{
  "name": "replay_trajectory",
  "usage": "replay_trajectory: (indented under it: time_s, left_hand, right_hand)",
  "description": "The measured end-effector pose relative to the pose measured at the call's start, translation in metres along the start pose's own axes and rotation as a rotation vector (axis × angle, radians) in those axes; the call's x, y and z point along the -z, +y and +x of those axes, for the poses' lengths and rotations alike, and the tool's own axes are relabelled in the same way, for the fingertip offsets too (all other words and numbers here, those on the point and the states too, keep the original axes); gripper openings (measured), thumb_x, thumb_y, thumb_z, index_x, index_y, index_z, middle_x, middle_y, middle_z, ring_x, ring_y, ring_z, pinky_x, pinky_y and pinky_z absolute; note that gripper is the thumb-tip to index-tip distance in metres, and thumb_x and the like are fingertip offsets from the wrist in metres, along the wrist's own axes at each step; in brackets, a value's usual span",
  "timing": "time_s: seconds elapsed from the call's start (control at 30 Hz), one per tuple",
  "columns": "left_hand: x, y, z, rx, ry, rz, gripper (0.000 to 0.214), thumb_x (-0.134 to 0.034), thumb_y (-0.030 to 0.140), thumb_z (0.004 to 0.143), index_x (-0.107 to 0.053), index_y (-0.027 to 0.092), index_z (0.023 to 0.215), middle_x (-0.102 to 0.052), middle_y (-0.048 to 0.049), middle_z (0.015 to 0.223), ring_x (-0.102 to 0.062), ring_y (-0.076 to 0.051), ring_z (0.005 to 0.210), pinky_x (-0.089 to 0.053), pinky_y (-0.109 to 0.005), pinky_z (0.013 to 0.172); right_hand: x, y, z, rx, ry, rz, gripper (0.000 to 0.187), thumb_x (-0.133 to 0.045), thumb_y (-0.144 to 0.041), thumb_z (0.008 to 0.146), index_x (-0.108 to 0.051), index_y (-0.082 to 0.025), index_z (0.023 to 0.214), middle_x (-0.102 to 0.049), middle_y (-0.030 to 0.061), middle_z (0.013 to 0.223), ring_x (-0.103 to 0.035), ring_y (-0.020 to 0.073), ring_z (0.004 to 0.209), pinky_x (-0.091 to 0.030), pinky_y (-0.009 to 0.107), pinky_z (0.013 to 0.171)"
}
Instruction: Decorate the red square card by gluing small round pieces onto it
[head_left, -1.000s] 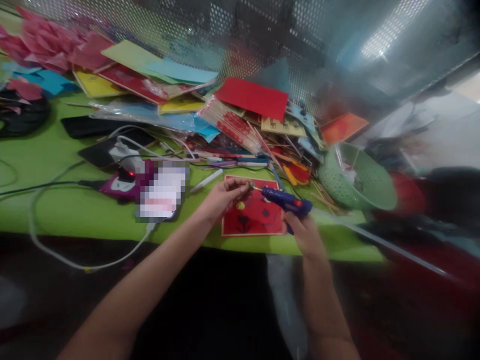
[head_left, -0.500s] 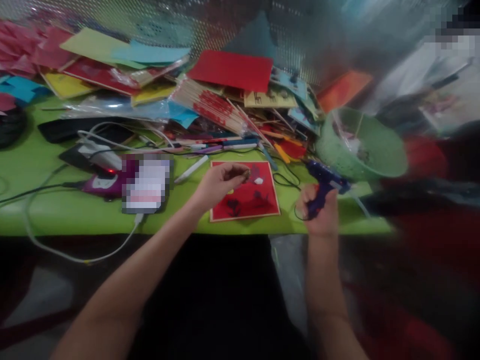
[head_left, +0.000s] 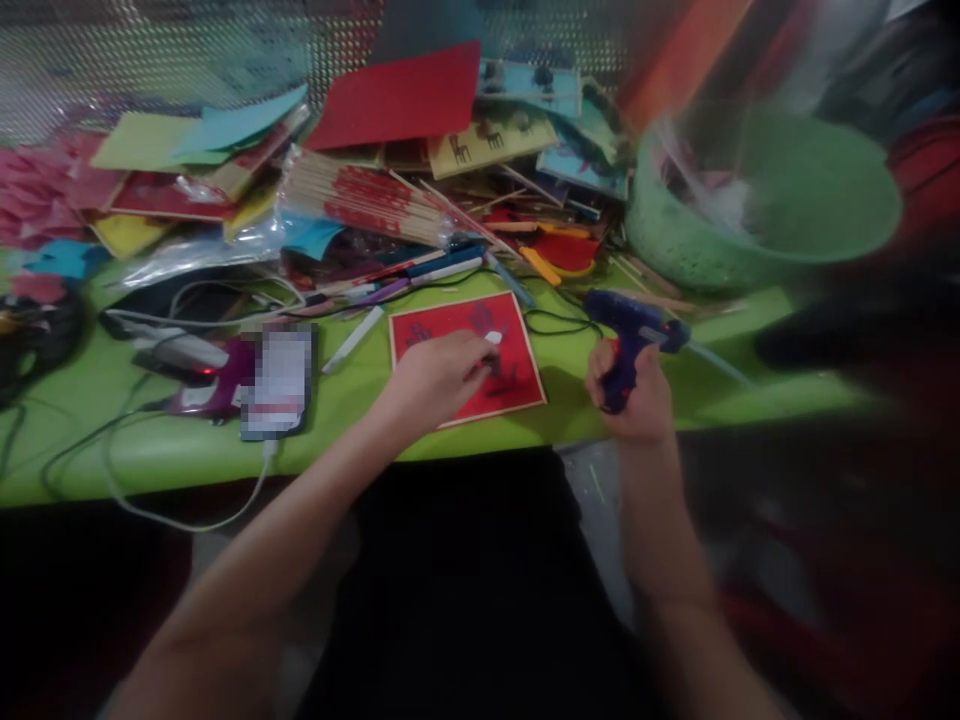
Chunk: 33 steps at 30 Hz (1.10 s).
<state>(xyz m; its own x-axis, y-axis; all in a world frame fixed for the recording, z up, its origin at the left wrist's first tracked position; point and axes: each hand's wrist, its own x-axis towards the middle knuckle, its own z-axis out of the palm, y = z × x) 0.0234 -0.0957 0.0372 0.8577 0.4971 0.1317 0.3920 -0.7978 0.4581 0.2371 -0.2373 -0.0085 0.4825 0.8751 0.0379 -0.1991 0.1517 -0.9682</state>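
Observation:
My left hand point(head_left: 442, 375) is over a red card point(head_left: 517, 385) with a pale border and dark figures on it. Its fingertips are pinched together near a small white piece point(head_left: 493, 338) on the card; what they hold, if anything, is too small to make out. To the right of the card, my right hand point(head_left: 637, 395) is wrapped round the handle of a dark blue glue gun point(head_left: 626, 320). The gun's nozzle points left, and a clear glue stick point(head_left: 720, 362) sticks out of its back end.
A green basin point(head_left: 765, 240) stands at the right. Along the back lie coloured papers point(head_left: 397, 95), bundled sticks point(head_left: 367, 200), pens and orange-handled scissors point(head_left: 541, 265). To the left, a phone point(head_left: 277, 380) is cabled beside a purple power strip point(head_left: 214, 385). The green table's front edge is close to me.
My left hand has lowered toward the card, its fingers now tilted down beside the white piece. The right hand keeps hold of the glue gun. The view has shifted.

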Motion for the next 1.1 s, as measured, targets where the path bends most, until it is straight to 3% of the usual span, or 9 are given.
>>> replay_trajectory:
  time_s: [0.17, 0.37, 0.6, 0.93, 1.1]
  left_hand:
    - [-0.007, 0.004, 0.001, 0.003, -0.038, 0.112, 0.024, -0.052, 0.020, 0.091, -0.071, 0.023, 0.104, -0.071, -0.0084, 0.102, -0.065, -0.022, 0.092, -0.046, -0.029, 0.075]
    - [-0.010, 0.006, 0.002, -0.003, -0.090, 0.260, 0.027, -0.046, 0.019, 0.094, -0.071, 0.018, 0.105, -0.070, -0.0115, 0.101, -0.064, -0.022, 0.086, -0.045, -0.030, 0.071]
    - [-0.013, 0.005, 0.002, 0.019, -0.049, 0.123, 0.021, -0.054, 0.025, 0.093, -0.074, 0.021, 0.099, -0.069, -0.0099, 0.094, -0.064, -0.021, 0.085, -0.048, -0.031, 0.075]
    - [-0.017, -0.003, 0.003, -0.101, -0.049, 0.295, 0.021, -0.054, 0.018, 0.095, -0.074, 0.018, 0.102, -0.076, -0.0081, 0.105, -0.071, -0.023, 0.097, -0.053, -0.034, 0.081]
    - [-0.021, -0.006, 0.002, -0.136, 0.013, 0.333, 0.020, -0.055, 0.020, 0.095, -0.074, 0.018, 0.098, -0.077, -0.0073, 0.100, -0.073, -0.022, 0.092, -0.054, -0.035, 0.077]
  right_hand:
    - [0.000, -0.002, -0.002, -0.026, 0.005, -0.045, 0.065, -0.045, -0.088, 0.078, -0.049, -0.023, 0.069, -0.048, -0.0005, 0.068, -0.041, 0.0087, 0.044, -0.032, 0.028, 0.041]
    - [0.004, 0.004, -0.003, -0.019, -0.011, 0.036, 0.063, -0.052, -0.085, 0.076, -0.053, -0.022, 0.070, -0.049, -0.0003, 0.068, -0.042, 0.0088, 0.045, -0.034, 0.027, 0.041]
    - [0.007, 0.006, -0.002, -0.032, 0.002, 0.021, 0.063, -0.051, -0.086, 0.075, -0.053, -0.023, 0.070, -0.049, -0.0003, 0.067, -0.042, 0.0095, 0.045, -0.037, 0.027, 0.041]
    - [0.008, 0.007, -0.003, 0.010, -0.072, 0.250, 0.054, -0.063, -0.072, 0.081, -0.062, -0.019, 0.073, -0.052, -0.0009, 0.070, -0.047, 0.0079, 0.046, -0.035, 0.024, 0.040]
    - [0.007, 0.007, -0.003, 0.004, -0.080, 0.285, 0.053, -0.065, -0.071, 0.080, -0.063, -0.018, 0.073, -0.052, -0.0015, 0.069, -0.048, 0.0075, 0.046, -0.035, 0.024, 0.040]
